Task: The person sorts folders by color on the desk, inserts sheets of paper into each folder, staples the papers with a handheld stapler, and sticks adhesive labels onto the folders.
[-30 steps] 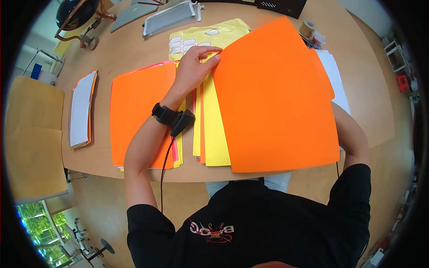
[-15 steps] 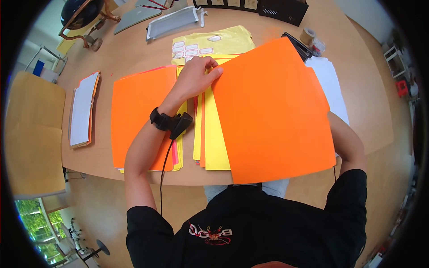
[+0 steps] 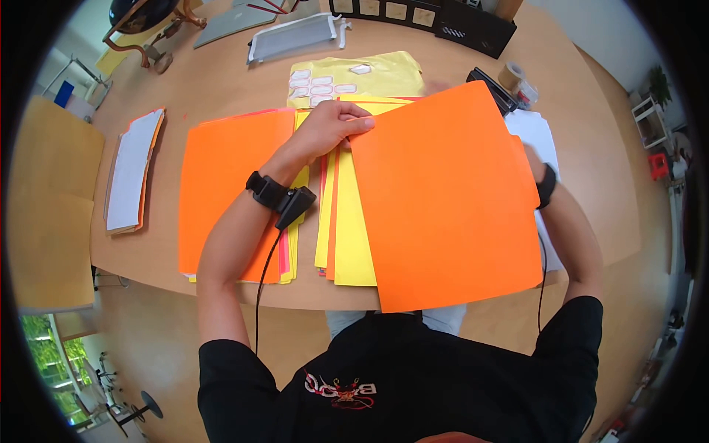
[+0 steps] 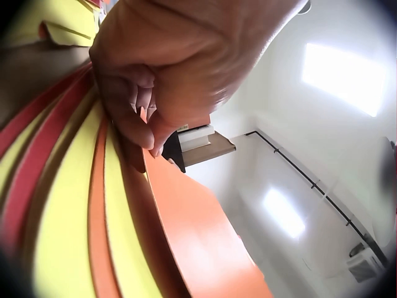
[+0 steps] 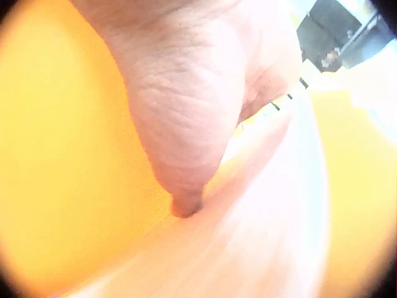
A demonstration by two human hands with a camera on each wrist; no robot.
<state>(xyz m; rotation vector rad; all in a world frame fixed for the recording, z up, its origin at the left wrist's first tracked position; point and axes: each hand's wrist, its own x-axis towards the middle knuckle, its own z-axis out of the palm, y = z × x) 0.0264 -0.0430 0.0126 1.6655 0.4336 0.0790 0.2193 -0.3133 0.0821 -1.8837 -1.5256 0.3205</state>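
A large orange sheet (image 3: 450,199) stands tilted over a stack of yellow, orange and red sheets (image 3: 353,236). My left hand (image 3: 331,131) pinches its upper left corner between thumb and fingers; the left wrist view shows the hand (image 4: 173,68) on the sheet's edge (image 4: 198,230), with layered edges beside it. Most of my right hand (image 3: 535,164) is hidden behind the orange sheet, above white paper (image 3: 545,131). In the overexposed right wrist view, the thumb of that hand (image 5: 180,105) points down against a pale surface; its fingertips are hidden.
Left of the middle lies another orange-topped stack (image 3: 229,192), with a white-topped pile (image 3: 133,173) farther left. Behind are a yellow envelope with labels (image 3: 391,74), a mesh pouch (image 3: 295,40), a tape roll (image 3: 510,76) and a black organizer (image 3: 473,33).
The orange sheet's upper part stands lower in the head view. My right hand and wristband have come partly into sight at its right edge. The left hand keeps its pinch on the corner.
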